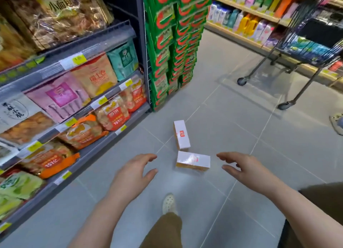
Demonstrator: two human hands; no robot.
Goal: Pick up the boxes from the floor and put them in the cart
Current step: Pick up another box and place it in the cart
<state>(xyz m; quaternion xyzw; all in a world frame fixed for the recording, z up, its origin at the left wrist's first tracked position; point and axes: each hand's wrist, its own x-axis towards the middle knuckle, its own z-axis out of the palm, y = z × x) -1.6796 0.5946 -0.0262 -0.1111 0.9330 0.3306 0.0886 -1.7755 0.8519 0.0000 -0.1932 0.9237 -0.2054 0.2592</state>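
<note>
Two white boxes with orange sides lie on the grey tile floor (241, 129), and neither is yet lifted. The near box (193, 161) sits crosswise right between the person's hands; the far box (181, 134) lies lengthwise just beyond the fingertips, its near end almost meeting the near box's top edge, though I cannot tell if they touch. The left hand (133, 171) hangs just left of the near box, fingers spread and relaxed, holding nothing; the right hand (241, 168) hangs just right of it, likewise loose and empty, fingers pointing inward. Both seem poised to close on the near box from its two ends. The cart (315, 43) stands well beyond the right hand, up and to the right, with shelves behind it. To my eye the risks are plain: a squeeze from the ends alone could let the smooth carton slip, and a clumsy grab could knock the far box farther off toward the green stack (174, 43) beyond the left hand. The person's own shoe (168, 204) is planted below the hands, close enough to kick a dropped box.
</note>
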